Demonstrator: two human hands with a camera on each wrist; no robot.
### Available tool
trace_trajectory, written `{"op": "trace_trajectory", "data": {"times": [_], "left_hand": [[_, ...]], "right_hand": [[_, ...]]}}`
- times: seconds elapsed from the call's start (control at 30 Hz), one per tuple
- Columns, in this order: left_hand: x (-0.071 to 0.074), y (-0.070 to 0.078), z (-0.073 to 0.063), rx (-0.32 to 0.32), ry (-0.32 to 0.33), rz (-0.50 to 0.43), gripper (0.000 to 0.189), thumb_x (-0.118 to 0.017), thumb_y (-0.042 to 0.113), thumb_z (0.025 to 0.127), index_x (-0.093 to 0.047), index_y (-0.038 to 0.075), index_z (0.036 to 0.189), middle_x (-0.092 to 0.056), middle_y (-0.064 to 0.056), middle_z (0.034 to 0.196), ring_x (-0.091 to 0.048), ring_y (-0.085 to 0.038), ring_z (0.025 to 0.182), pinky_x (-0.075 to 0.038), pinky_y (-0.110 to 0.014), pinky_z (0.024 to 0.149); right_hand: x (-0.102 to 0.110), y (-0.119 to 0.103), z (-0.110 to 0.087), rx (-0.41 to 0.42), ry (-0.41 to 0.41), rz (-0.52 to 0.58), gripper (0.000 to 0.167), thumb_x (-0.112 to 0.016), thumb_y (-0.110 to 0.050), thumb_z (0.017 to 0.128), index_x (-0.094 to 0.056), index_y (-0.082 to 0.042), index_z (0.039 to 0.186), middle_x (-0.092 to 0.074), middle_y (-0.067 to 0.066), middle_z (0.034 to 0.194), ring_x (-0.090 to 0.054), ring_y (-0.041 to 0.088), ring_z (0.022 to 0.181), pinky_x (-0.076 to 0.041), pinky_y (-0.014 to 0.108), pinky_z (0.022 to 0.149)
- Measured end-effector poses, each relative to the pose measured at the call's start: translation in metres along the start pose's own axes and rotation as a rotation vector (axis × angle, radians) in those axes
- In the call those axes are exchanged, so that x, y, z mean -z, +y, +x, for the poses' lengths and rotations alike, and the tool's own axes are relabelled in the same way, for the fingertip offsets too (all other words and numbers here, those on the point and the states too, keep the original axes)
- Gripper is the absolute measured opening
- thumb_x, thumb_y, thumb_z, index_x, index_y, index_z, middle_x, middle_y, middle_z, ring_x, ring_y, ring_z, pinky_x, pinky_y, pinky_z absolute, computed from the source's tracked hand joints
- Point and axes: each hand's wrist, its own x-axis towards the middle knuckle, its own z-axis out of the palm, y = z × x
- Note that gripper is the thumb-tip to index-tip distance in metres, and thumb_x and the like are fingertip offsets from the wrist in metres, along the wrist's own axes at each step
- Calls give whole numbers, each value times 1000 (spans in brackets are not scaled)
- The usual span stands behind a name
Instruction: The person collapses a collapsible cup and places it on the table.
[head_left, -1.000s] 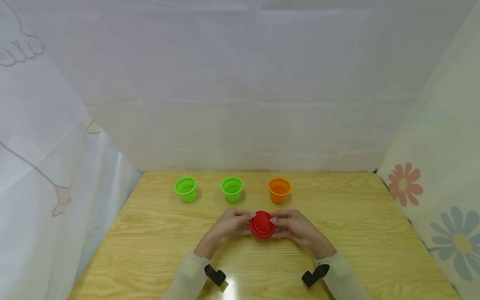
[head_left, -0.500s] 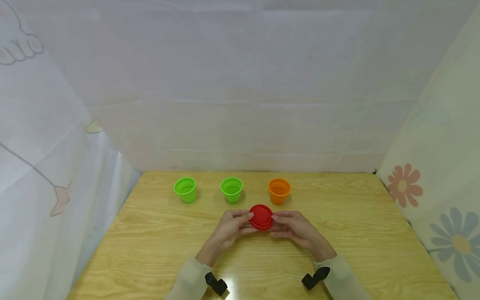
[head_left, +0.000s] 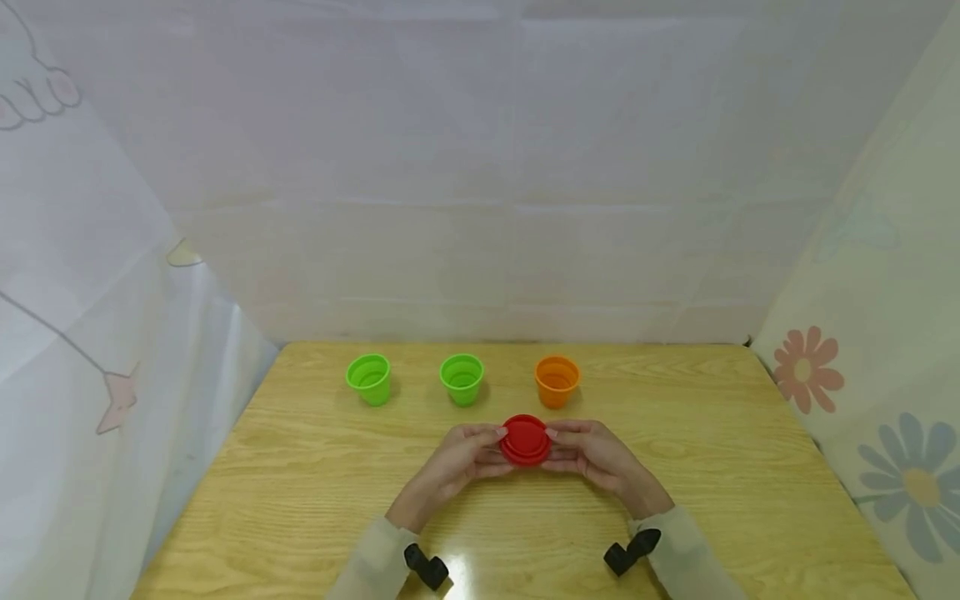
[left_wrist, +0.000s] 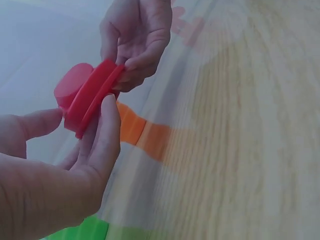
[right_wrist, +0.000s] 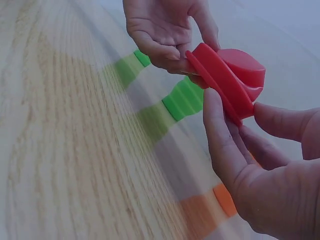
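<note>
Between both hands is a red collapsible cup, folded mostly flat and held above the table. In the left wrist view the red cup shows its round base protruding unevenly from stacked rings. My left hand pinches its left edge, thumb on the base side and fingers against the rim side. From the right, my right hand pinches the opposite edge the same way, as the right wrist view of the cup also shows.
Beyond the hands stand two green cups, one at left and one in the middle, and an orange cup, all upright and expanded. They sit on a wooden table. Pale cloth hangs behind and at both sides.
The red cup has tipped between the hands, and its base, domed a second ago, now looks flatter from above. It rose slightly, then came back a little. Both hands keep their grip.
</note>
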Motion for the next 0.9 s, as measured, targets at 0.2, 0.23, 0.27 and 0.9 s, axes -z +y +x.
{"op": "trace_trajectory", "data": {"times": [0.2,0.23,0.27,0.9], "left_hand": [[7,3,1,19,14,70,40,-63,24,107,-67,-6,134,-80,-4,99,-77,-17,92,-68,-36,90],[8,3,1,21,7,72,40,-64,24,106,-68,-6,133,-80,-4,99,-78,-17,92,-68,-36,90],[8,3,1,24,0,70,39,-65,23,106,-69,-6,132,-80,-5,99,-78,-17,92,-68,-36,90],[-1,6,3,18,9,78,45,-68,32,104,-71,-6,128,-81,-5,99,-78,-16,88,-68,-32,85]], "right_hand": [[-3,-1,0,6,-15,-31,34,-60,-10,107,-65,4,137,-81,8,108,-80,21,94,-67,40,91],[-4,-2,0,4,-13,-35,34,-60,-10,107,-64,4,138,-81,8,109,-80,21,94,-67,39,91],[-4,-1,0,5,-11,-39,34,-60,-11,107,-64,4,138,-81,8,109,-80,21,95,-67,39,91],[-9,-2,3,-11,76,-123,34,-67,-24,105,-73,0,127,-80,1,103,-77,16,94,-68,32,88]]}}
